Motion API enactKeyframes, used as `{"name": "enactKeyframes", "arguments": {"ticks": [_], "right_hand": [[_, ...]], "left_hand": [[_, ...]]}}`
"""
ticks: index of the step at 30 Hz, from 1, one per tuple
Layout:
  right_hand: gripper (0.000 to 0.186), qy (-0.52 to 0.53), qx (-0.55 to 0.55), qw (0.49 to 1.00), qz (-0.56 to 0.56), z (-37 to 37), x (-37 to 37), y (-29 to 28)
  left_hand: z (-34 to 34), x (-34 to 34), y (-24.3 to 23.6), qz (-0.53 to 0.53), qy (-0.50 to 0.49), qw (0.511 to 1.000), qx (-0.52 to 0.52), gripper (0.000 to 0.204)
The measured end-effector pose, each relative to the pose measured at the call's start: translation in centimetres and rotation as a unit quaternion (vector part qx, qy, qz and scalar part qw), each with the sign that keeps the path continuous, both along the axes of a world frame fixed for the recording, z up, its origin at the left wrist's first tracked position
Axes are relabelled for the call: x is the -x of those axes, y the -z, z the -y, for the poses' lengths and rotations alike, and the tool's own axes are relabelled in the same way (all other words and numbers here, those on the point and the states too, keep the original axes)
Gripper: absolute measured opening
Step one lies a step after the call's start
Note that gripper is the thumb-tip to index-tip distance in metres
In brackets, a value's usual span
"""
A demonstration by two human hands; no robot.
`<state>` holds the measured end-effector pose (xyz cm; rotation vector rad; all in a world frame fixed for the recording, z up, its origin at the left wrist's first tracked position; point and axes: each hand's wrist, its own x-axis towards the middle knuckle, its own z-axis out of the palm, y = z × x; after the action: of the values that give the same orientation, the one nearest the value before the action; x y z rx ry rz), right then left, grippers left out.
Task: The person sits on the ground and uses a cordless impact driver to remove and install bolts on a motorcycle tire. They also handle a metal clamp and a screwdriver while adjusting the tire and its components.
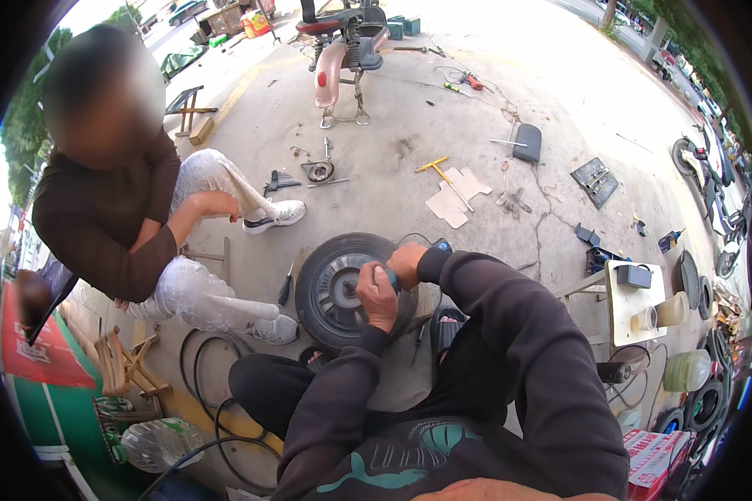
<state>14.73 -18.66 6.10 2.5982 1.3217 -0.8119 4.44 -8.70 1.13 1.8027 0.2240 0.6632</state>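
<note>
A scooter wheel (316, 288) with a black tyre and grey hub lies flat on the ground in front of me. Over its right half, my left hand (376, 299) is closed round a teal tool (392, 279), its fingers near the hub's centre. My right hand (408, 264) is closed at the tool's other side, just beyond the left. The hands cover most of the tool, so its exact kind is hidden. A small blue and black piece (442, 245) shows past my right hand; whether it joins the tool I cannot tell. A screwdriver (287, 285) lies left of the tyre.
A seated person (109, 200) is close on the left, shoes near the wheel. Black hose (194, 367) coils at lower left. Ahead are a yellow T-handled tool (433, 164), cardboard (457, 197) and a raised scooter (334, 75). A small table (635, 313) with cups stands right.
</note>
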Motion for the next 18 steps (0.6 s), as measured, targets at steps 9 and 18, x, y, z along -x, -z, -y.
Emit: {"name": "enactKeyframes", "arguments": {"ticks": [9, 18], "right_hand": [[0.042, -0.100, 0.037, 0.992, 0.064, -1.5, -1.8, 0.7], [0.039, -0.025, -0.051, 0.996, 0.069, 2.8, -4.9, -2.9]], "left_hand": [[-3.7, 10.7, 7.2, -0.216, -0.063, 0.974, 0.035, 0.033], [-4.9, 13.5, 10.4, -0.302, -0.013, 0.950, -0.077, 0.030]]}}
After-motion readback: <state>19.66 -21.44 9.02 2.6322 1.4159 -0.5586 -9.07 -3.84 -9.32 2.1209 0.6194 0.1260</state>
